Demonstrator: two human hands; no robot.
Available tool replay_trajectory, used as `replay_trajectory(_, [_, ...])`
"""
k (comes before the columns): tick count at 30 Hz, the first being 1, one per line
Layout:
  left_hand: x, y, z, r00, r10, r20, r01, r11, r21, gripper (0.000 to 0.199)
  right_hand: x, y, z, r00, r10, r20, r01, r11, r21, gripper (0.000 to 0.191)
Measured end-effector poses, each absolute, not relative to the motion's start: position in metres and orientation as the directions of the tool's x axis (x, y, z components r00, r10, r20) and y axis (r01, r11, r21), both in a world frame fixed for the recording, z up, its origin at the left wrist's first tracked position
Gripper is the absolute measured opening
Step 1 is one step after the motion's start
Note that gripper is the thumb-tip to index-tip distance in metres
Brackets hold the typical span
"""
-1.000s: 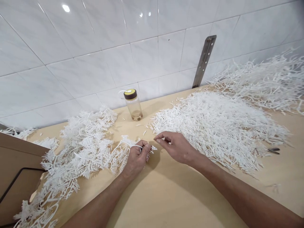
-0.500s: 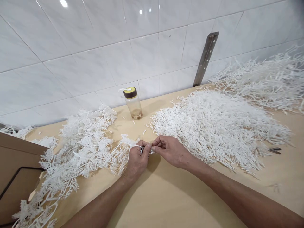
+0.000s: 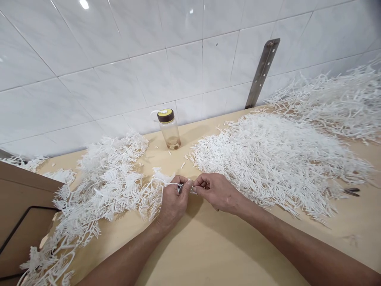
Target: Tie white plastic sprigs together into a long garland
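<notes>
White branched piece (image 3: 169, 183) is over the middle of the desk (image 3: 208, 250), well in from the back edge. Stem runs from the left hand (image 3: 175, 200) back toward the left pile.

Left fingers: closed, thumb and index pinching the stem near its right end, the rest curled under. Something dark shows among those fingers; can't tell what it is.

Right hand (image 3: 218, 192): thumb and index in a narrow pinch at the piece's free end, white showing right at the tips, other fingers folded. Too small to tell how much is gripped. Both sets of fingertips just beside each other; can't tell if they touch.

Left pile (image 3: 113, 186): white, branching, heaped from near the desk's back edge down the left side. Right pile (image 3: 276, 163): thin white strands, larger. Dark tool (image 3: 353, 192) pokes out of its right end.

Far heap (image 3: 336, 103): more white strands, back right, against the tiled wall (image 3: 119, 91).

Clear bottle (image 3: 169, 133), dark-and-yellow lid, upright near the back edge between the piles, a few loose bits (image 3: 182, 165) near it.

Perforated metal strip (image 3: 262, 75) leans at the back edge, right of the bottle. Brown panel (image 3: 26, 190) far left.
</notes>
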State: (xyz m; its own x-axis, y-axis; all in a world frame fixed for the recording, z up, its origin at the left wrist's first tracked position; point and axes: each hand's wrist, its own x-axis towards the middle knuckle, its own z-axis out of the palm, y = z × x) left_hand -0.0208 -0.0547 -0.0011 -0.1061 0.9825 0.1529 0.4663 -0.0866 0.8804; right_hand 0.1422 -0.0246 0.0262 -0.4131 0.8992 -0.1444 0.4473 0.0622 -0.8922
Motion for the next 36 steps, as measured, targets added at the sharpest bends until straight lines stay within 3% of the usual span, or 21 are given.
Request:
replay_trajectory(6, [-0.024,-0.052,-0.006,-0.058,0.998,0.028,0.312,-0.008,0.95,0.036,0.143,-0.024,0.02,-0.43,0.901,0.055,0.451,0.267,-0.852,0.01])
replay_trajectory(14, [-0.029,-0.047,0.008,0.003,0.998,-0.058,0.261,0.056,0.964,0.035,0.142,-0.025,0.01,-0.459,0.838,0.297,0.508,0.521,-0.686,0.013])
replay_trajectory(20, [-0.032,-0.046,0.005,0.039,0.995,-0.097,0.181,0.089,0.98,0.036,0.139,-0.029,0.01,-0.47,0.839,0.276,0.497,0.51,-0.702,0.008])
replay_trajectory(23, [-0.03,-0.047,0.005,0.052,0.994,-0.093,0.224,0.079,0.971,0.039,0.138,-0.03,0.011,-0.459,0.85,0.259,0.547,0.5,-0.671,0.009])
replay_trajectory(31, [-0.027,-0.047,0.008,0.042,0.998,0.044,0.403,-0.057,0.914,0.034,0.135,-0.035,0.007,-0.486,0.838,0.248,0.64,0.535,-0.552,0.013])
replay_trajectory(36, [-0.027,-0.049,0.004,-0.006,0.996,0.089,0.375,-0.08,0.924,0.03,0.133,-0.032,0.007,-0.409,0.89,0.201,0.707,0.448,-0.546,0.011])
